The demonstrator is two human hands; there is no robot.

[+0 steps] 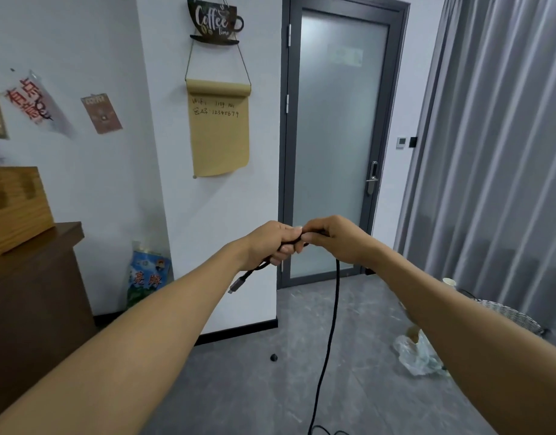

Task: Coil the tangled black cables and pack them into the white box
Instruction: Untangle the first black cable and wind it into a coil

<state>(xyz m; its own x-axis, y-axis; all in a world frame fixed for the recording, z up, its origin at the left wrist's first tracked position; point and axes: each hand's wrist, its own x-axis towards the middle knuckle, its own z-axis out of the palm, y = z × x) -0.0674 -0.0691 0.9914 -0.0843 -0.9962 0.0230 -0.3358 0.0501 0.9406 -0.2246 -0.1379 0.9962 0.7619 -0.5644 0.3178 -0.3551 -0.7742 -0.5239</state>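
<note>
Both my arms reach forward at chest height, and the two hands meet in the middle of the view. My left hand (pixel 272 243) grips a black cable (pixel 332 324) near its end. The grey plug (pixel 237 283) sticks out below that hand to the left. My right hand (pixel 330 238) pinches the same cable just right of the left hand. From the right hand the cable hangs straight down to the floor, where it curls at the bottom edge. The white box is out of view.
A dark wooden counter (pixel 35 293) with a wooden box (pixel 16 208) stands at left. A grey glass door (pixel 339 146) is ahead, grey curtains (pixel 496 136) at right. A plastic bag (pixel 418 353), a paper cup (pixel 449 282) and a small black object (pixel 273 357) lie on the grey floor.
</note>
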